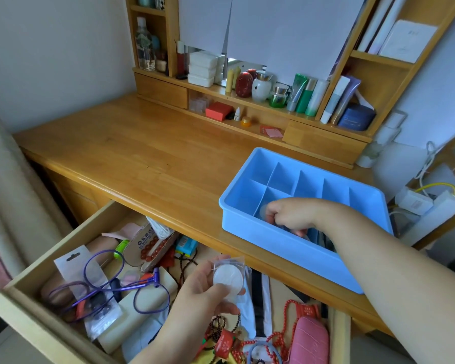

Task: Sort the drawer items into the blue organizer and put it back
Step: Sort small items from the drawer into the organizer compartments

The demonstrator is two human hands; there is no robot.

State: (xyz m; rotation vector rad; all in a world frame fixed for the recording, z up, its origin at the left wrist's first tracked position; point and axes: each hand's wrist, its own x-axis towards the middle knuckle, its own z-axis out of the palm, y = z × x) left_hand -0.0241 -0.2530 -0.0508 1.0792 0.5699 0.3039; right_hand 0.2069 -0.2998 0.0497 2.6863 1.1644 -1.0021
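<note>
Your left hand [210, 292] pinches a round white packet [227, 278] over the open drawer [63, 240]; the blue organizer [286, 245] lies far-right on the tabletop [142, 153], where your right hand's [289, 215] fingers [271, 208] curl around something small.

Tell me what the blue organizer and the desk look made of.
Blue organizer: looks like moulded plastic, matte, uniform colour, rounded corners, thin dividers. Desk: apparently wood with a glossy varnish; grain, plank joints and window glare show, though veneer can't be ruled out.
</note>
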